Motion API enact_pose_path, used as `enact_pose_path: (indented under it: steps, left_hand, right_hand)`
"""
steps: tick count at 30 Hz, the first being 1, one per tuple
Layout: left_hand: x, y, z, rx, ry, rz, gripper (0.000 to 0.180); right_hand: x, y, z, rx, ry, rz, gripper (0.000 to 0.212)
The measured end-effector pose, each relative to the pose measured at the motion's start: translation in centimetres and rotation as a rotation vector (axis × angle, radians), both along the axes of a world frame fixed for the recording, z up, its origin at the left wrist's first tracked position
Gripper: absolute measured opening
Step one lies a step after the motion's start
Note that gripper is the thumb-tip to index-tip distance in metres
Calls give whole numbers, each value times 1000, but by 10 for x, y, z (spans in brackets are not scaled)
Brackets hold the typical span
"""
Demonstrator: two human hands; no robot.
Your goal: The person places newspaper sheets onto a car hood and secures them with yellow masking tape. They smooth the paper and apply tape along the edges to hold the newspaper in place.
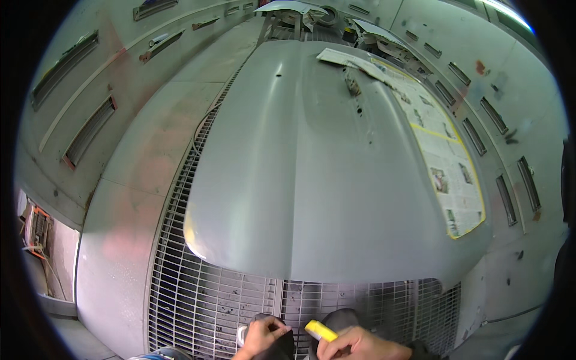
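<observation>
Taking the middle of your view as the clock's centre, your hands are both low near six o'clock, with open room over the floor grating (216,294) between them and the near edge of the big grey panel (246,180); neither touches that edge. Your left hand (264,335), just left of six, has its fingers bent and the tips drawn in toward the thumb; you cannot tell from here whether it pinches anything. Your right hand (357,346), between five and six, is closed around a small yellow block (321,330), whose end points up toward eleven. The panel's near left corner, at eight, carries a pale yellow patch (191,231). Along its left side a narrow strip of grating runs up toward twelve, with bare floor (135,180) beyond it at nine. From one to four, newspaper sheets (444,162) edged with yellow tape (480,192) cover the panel's right side, and a folded paper strip (348,62) lies across its far part near one. Slotted walls (54,144) close in both flanks, and at twelve, past the far edge, more panels (291,7) and a tyre (329,15) block the way.
</observation>
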State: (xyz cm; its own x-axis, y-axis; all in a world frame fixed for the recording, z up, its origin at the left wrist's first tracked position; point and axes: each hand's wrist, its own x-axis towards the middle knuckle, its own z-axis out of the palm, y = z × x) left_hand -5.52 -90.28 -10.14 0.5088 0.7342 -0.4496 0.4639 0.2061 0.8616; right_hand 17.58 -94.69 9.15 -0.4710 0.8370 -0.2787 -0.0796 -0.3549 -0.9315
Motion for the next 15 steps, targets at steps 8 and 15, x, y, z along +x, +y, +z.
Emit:
enact_pose_path:
  steps: [8,15]
  left_hand:
    - [-40,-31,184,-170,-47,196,18]
    - [-22,3,232,-155,28,213,15]
  right_hand:
    - [52,121,183,41,-695,-424,15]
    - [228,282,185,265,-1400,-596,34]
